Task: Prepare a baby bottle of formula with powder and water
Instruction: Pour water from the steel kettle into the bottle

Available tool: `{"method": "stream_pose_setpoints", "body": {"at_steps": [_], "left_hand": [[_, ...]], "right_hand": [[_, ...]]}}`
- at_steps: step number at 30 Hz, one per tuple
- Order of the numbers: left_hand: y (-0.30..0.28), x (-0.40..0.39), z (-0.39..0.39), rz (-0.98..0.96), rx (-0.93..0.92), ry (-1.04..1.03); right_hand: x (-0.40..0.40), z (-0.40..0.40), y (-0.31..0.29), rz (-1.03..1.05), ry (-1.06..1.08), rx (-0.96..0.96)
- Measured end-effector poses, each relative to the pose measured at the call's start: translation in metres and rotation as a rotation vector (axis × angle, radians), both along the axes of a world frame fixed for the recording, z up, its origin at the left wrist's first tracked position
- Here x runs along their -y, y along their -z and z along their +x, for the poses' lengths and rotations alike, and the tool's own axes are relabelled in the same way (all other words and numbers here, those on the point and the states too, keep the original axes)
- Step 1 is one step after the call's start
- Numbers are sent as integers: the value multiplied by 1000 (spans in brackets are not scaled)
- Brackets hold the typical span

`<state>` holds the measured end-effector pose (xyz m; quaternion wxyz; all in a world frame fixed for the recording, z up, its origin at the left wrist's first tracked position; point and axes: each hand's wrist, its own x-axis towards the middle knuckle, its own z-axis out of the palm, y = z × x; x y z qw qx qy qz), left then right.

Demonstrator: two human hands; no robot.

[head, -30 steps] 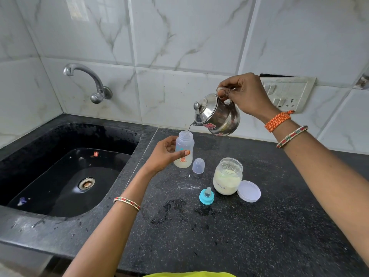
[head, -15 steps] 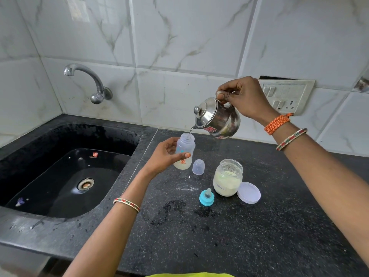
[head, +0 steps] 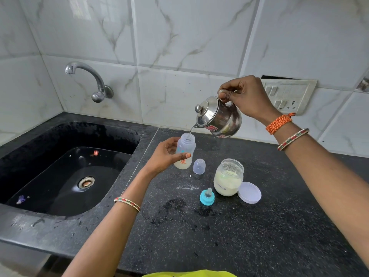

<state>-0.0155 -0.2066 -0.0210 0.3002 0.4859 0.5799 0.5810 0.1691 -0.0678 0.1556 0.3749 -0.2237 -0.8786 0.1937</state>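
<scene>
My left hand (head: 164, 155) grips a clear baby bottle (head: 185, 148) standing on the black counter (head: 249, 236), with pale powder at its bottom. My right hand (head: 247, 98) holds a small steel kettle (head: 218, 116) by its handle, tilted left, and a thin stream of water runs from its spout into the bottle's open mouth. An open glass jar of formula powder (head: 228, 179) stands to the right, its white lid (head: 249, 192) lying beside it. The blue teat ring (head: 207, 196) and the clear bottle cap (head: 199, 166) rest on the counter.
A black sink (head: 65, 176) with a wall tap (head: 87, 80) lies to the left. A switch and socket plate (head: 287, 96) sits on the tiled wall behind the kettle. Wet patches and spilled powder mark the counter near the teat ring.
The kettle has lowered slightly and kept pouring into the bottle. Both hands keep their grips, and the items on the counter have not moved.
</scene>
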Motion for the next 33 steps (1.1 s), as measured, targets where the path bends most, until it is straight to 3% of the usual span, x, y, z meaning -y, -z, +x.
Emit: {"method": "stream_pose_setpoints", "body": {"at_steps": [33], "left_hand": [[8, -4, 5, -48, 5, -1]], "right_hand": [[9, 0, 4, 106, 54, 100]]}}
